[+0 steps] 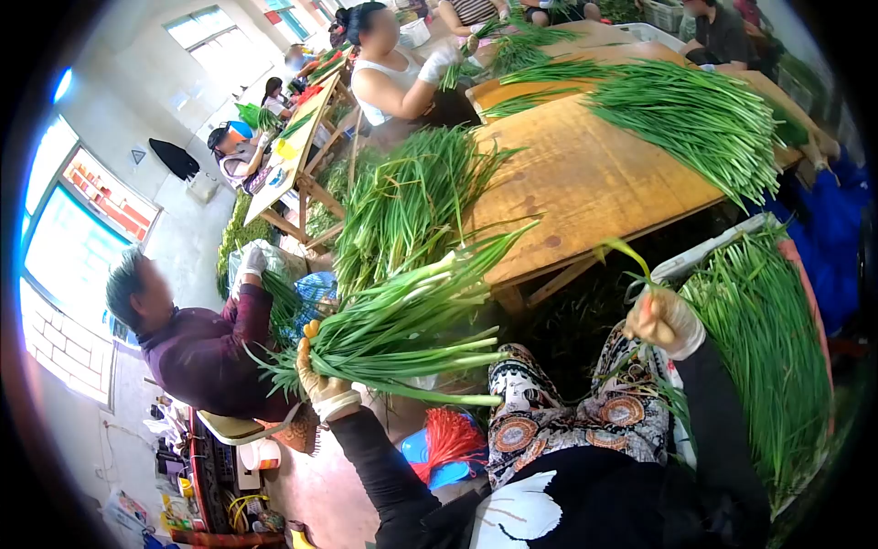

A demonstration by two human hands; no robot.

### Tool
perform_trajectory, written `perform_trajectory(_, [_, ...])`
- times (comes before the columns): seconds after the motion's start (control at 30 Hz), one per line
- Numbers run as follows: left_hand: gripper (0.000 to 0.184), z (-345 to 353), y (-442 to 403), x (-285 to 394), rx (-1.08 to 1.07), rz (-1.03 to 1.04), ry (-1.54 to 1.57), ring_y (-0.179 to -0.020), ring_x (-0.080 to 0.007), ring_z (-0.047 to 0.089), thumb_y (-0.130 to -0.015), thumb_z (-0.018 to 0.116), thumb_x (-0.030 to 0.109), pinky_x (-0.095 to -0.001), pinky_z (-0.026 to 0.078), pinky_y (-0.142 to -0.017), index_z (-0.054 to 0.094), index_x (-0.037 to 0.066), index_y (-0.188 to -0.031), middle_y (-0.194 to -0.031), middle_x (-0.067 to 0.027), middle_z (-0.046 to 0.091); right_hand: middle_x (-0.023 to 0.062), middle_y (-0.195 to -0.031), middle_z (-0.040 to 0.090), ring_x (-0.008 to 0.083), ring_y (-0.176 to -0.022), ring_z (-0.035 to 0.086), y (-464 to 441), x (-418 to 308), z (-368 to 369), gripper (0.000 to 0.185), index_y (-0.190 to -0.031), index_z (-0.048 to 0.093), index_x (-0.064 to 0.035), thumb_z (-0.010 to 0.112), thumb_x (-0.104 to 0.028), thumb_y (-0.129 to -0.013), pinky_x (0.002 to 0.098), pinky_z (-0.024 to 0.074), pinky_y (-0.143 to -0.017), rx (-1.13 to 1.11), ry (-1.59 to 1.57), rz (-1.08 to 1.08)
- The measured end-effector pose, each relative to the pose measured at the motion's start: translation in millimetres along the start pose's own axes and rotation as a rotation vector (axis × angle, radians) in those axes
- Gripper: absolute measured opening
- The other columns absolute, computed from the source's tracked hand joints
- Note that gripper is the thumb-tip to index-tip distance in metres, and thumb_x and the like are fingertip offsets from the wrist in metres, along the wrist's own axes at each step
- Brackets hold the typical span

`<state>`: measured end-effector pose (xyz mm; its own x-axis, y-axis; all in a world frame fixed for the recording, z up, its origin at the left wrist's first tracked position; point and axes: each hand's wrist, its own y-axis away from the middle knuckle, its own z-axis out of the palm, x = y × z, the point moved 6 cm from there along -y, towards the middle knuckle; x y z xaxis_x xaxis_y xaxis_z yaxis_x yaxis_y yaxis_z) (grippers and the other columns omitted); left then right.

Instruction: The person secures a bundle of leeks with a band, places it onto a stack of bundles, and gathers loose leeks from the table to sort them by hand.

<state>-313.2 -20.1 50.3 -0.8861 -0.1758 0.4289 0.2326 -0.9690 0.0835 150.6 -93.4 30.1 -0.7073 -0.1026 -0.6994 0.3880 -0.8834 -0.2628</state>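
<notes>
A loose bunch of long green stalks [412,320] is in my left hand [320,371], gloved, its fingers wrapped round the leafy end; the pale ends point right, over my lap. My right hand [663,320], also gloved, is raised at the right with its fingers curled. A yellowish-green leaf [629,249] sticks up from its fingers. Just right of that hand, a pale crate [677,265] holds many green stalks [759,339]. A large heap of stalks [407,201] lies beyond my left hand, at the table's left edge.
The wooden table [585,174] carries another pile of stalks [695,119]. A person in a dark purple top [210,348] sits at the left. Other people work around the far tables. Red strands [453,439] lie on something blue below my left arm.
</notes>
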Motion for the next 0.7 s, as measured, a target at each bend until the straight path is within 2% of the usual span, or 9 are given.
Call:
perform_trajectory(0.1, [0.026, -13.7, -2.2, 9.9, 0.014, 0.0, -0.004, -0.096, -0.0268, 0.054, -0.078, 0.054, 0.015, -0.0454, 0.039, -0.089, 0.057, 0.002, -0.101, -0.103, -0.0129, 0.058, 0.0131, -0.089, 0.06, 0.0248, -0.083, 0.057, 28.8, 36.9, -7.4, 0.039, -0.097, 0.059, -0.005, 0.062, -0.035, -0.072, 0.034, 0.043, -0.079, 0.049, 0.689, 0.701])
perform_trajectory(0.17, [0.026, -18.0, -5.1, 11.3, 0.027, 0.068, -0.032, -0.096, -0.0266, 0.054, -0.079, 0.054, 0.015, -0.0443, 0.04, -0.088, 0.057, 0.002, -0.1, -0.103, -0.0135, 0.058, 0.0186, -0.112, 0.049, 0.0316, -0.102, 0.049, 37.3, 56.6, -20.0, 0.059, -0.114, 0.049, -0.0035, 0.064, -0.039, -0.07, 0.0335, 0.0409, -0.084, -0.324, 1.712, 0.99])
perform_trajectory(0.2, [0.025, -14.1, -3.9, 6.8, 0.008, 0.04, -0.08, -0.095, -0.0262, 0.055, -0.079, 0.054, 0.014, -0.044, 0.041, -0.087, 0.057, 0.001, -0.1, -0.102, -0.0139, 0.058, 0.0188, -0.119, 0.043, 0.0339, -0.105, 0.047, 16.9, 51.2, -10.9, 0.062, -0.118, 0.045, -0.0041, 0.065, -0.038, -0.07, 0.034, 0.0397, -0.087, -0.296, 1.806, 0.742])
perform_trajectory(0.23, [0.025, -7.3, -0.6, 0.1, 0.006, 0.038, -0.078, -0.095, -0.0262, 0.055, -0.079, 0.054, 0.014, -0.044, 0.041, -0.087, 0.057, 0.001, -0.1, -0.102, -0.0139, 0.058, 0.0152, -0.12, 0.044, 0.0306, -0.104, 0.048, -2.8, 41.5, -1.1, 0.06, -0.121, 0.042, -0.0047, 0.066, -0.029, -0.071, 0.0329, 0.0389, -0.088, -0.17, 1.498, 0.295])
perform_trajectory(0.37, [0.023, 14.6, 8.0, -29.1, -0.063, -0.071, -0.106, -0.091, -0.0247, 0.057, -0.078, 0.055, 0.014, -0.0424, 0.043, -0.085, 0.058, 0.002, -0.098, -0.099, -0.0133, 0.06, 0.0075, -0.118, 0.046, 0.0181, -0.102, 0.046, -68.2, 53.2, 16.9, 0.057, -0.12, 0.04, -0.0047, 0.067, -0.012, -0.071, 0.0297, 0.0392, -0.086, 0.184, 0.672, 0.22])
perform_trajectory(0.43, [0.022, 14.7, 5.0, -39.0, 0.018, -0.045, -0.042, -0.089, -0.0237, 0.057, -0.079, 0.054, 0.014, -0.0394, 0.044, -0.084, 0.058, 0.002, -0.097, -0.097, -0.0129, 0.06, 0.0068, -0.103, 0.056, 0.018, -0.091, 0.053, -94.5, 74.8, 36.8, 0.049, -0.113, 0.045, -0.0022, 0.067, -0.011, -0.07, 0.0292, 0.0434, -0.079, -0.048, 0.594, 0.098])
perform_trajectory(0.5, [0.022, 23.0, 8.1, -44.0, 0.016, -0.064, 0.021, -0.086, -0.023, 0.058, -0.08, 0.054, 0.016, -0.0369, 0.046, -0.081, 0.058, 0.002, -0.096, -0.095, -0.0125, 0.061, 0.0077, -0.087, 0.061, 0.016, -0.076, 0.057, -86.4, 75.7, 42.1, 0.032, -0.102, 0.052, -0.0006, 0.064, -0.011, -0.074, 0.0245, 0.0459, -0.065, 0.057, 0.432, 0.206])
perform_trajectory(0.63, [0.026, 7.9, 3.7, -10.9, -0.185, 0.092, -0.008, -0.078, -0.0203, 0.058, -0.082, 0.05, 0.016, -0.0356, 0.047, -0.078, 0.054, 0.003, -0.105, -0.088, -0.0067, 0.061, 0.0099, -0.079, 0.063, 0.013, -0.061, 0.061, -56.3, 47.3, 18.9, 0.016, -0.08, 0.06, -0.0033, 0.055, -0.019, -0.082, 0.0196, 0.0447, -0.052, 0.207, 0.17, 0.202])
perform_trajectory(0.7, [0.029, 24.5, 10.8, -7.4, -0.482, -0.095, 0.193, -0.079, -0.0184, 0.056, -0.083, 0.047, 0.014, -0.034, 0.045, -0.081, 0.048, 0.002, -0.11, -0.084, -0.0041, 0.057, 0.0092, -0.079, 0.063, 0.0108, -0.062, 0.06, -37.8, 26.8, -6.2, 0.02, -0.077, 0.06, -0.0043, 0.055, -0.022, -0.082, 0.0197, 0.0447, -0.054, 0.195, 0.0, -0.031])
